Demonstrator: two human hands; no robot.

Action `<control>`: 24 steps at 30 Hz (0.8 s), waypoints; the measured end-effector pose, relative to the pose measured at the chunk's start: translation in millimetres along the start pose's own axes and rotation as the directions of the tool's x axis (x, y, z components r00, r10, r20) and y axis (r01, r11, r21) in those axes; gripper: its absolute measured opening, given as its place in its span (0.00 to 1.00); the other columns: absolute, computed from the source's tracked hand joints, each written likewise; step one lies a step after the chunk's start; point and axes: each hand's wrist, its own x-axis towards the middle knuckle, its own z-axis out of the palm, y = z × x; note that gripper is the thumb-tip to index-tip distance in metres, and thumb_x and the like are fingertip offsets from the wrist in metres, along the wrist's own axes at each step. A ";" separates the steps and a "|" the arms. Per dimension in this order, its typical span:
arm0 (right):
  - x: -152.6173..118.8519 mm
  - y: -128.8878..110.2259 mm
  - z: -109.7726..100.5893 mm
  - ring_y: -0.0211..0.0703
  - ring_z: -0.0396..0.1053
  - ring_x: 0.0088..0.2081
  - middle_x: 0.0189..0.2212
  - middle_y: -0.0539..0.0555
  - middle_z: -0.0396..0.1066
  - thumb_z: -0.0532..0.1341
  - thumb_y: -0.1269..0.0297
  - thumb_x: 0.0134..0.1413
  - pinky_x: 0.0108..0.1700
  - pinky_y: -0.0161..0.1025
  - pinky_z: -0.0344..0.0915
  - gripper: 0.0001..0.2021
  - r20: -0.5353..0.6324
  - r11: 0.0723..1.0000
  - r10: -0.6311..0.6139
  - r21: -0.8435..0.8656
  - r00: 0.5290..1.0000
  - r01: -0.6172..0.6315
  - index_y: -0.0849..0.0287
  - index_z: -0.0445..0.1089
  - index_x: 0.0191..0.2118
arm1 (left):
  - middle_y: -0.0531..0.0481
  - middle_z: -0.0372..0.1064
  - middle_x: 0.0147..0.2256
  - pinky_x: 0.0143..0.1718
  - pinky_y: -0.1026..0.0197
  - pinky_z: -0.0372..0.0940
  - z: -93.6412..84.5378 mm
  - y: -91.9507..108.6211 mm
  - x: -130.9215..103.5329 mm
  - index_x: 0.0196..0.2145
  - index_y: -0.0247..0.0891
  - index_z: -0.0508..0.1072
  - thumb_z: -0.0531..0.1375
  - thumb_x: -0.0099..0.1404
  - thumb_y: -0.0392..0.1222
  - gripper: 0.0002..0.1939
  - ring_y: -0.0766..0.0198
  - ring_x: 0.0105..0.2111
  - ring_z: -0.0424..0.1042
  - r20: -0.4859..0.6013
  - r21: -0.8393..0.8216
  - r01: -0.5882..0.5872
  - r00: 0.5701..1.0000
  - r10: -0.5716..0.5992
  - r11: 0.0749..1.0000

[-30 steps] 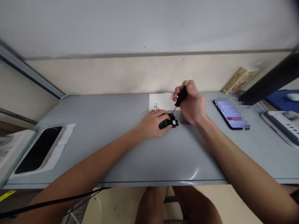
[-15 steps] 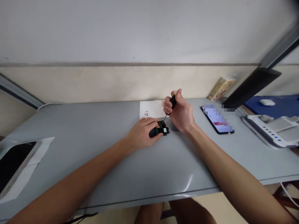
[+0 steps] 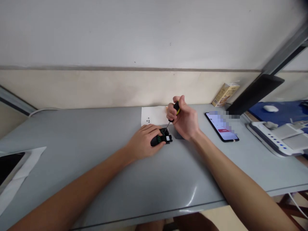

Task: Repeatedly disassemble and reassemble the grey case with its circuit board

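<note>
In the head view, the right fingers hide part of the screwdriver's (image 3: 176,106) black-and-yellow handle, and where its tip meets the black device (image 3: 166,138) is too small to make out. The left hand (image 3: 144,142) covers part of the device's rounded end, and the right hand (image 3: 185,120) covers much of a grey block (image 3: 180,134) on the table (image 3: 108,128). A dark slab (image 3: 9,166) is cut off at the left edge, and part of the phone's (image 3: 222,128) screen is pixelated.

The left hand grips the device between thumb and fingers, narrowly spread. The right hand is curled around the screwdriver handle, its thumb pointing upward. The device lies on the table between the hands, just in front of a white paper (image 3: 155,113) bearing a few tiny dark pieces (image 3: 148,120).

The left forearm reaches in low from the lower left, palm down. The right forearm slants in from the lower right, the hand raised above the device and the screwdriver tilted, shaft pointing down and left.
</note>
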 end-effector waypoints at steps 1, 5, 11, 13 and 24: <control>0.4 0.6 -0.7 0.37 0.50 0.22 0.21 0.45 0.52 0.60 0.46 0.64 0.28 0.37 0.56 0.18 -0.008 1.000 0.001 0.002 1.000 -0.001 0.52 0.59 0.32 | 0.46 0.75 0.54 0.54 0.47 0.67 0.2 -0.2 -0.4 0.40 0.41 0.72 0.63 0.67 0.44 0.06 0.54 0.52 0.74 0.005 0.001 0.002 1.000 -0.002 1.000; 3.6 1.6 -3.8 0.37 0.57 0.26 0.25 0.47 0.58 0.61 0.47 0.63 0.32 0.38 0.61 0.16 -0.035 1.000 -0.014 0.013 0.999 0.015 0.52 0.59 0.34 | 0.46 0.74 0.53 0.55 0.47 0.66 1.0 -0.3 -1.7 0.41 0.40 0.72 0.62 0.68 0.44 0.07 0.54 0.52 0.74 0.003 0.005 0.010 1.000 -0.010 1.000; 5.6 -0.6 -3.2 0.38 0.59 0.27 0.27 0.49 0.61 0.55 0.40 0.64 0.32 0.38 0.63 0.21 0.002 1.000 0.031 0.002 1.000 -0.031 0.53 0.63 0.35 | 0.46 0.75 0.53 0.55 0.47 0.66 -0.2 0.8 -0.9 0.42 0.41 0.73 0.62 0.68 0.44 0.07 0.55 0.52 0.74 0.000 0.010 0.000 1.000 0.000 1.000; 4.2 -0.8 -2.5 0.38 0.56 0.25 0.25 0.48 0.57 0.54 0.39 0.65 0.29 0.38 0.60 0.21 -0.007 1.000 0.018 0.009 1.000 -0.018 0.53 0.63 0.35 | 0.46 0.75 0.53 0.54 0.48 0.67 -0.6 1.1 -0.2 0.42 0.41 0.73 0.62 0.68 0.44 0.07 0.55 0.51 0.74 -0.005 0.013 -0.007 1.000 0.007 1.000; 5.4 2.1 -5.3 0.38 0.61 0.28 0.30 0.49 0.63 0.60 0.44 0.64 0.32 0.37 0.63 0.17 0.003 1.000 0.003 0.002 1.000 -0.003 0.53 0.63 0.35 | 0.46 0.75 0.53 0.53 0.48 0.67 -1.6 2.5 -0.1 0.40 0.41 0.72 0.62 0.68 0.43 0.05 0.54 0.52 0.74 -0.011 0.022 -0.002 1.000 0.002 1.000</control>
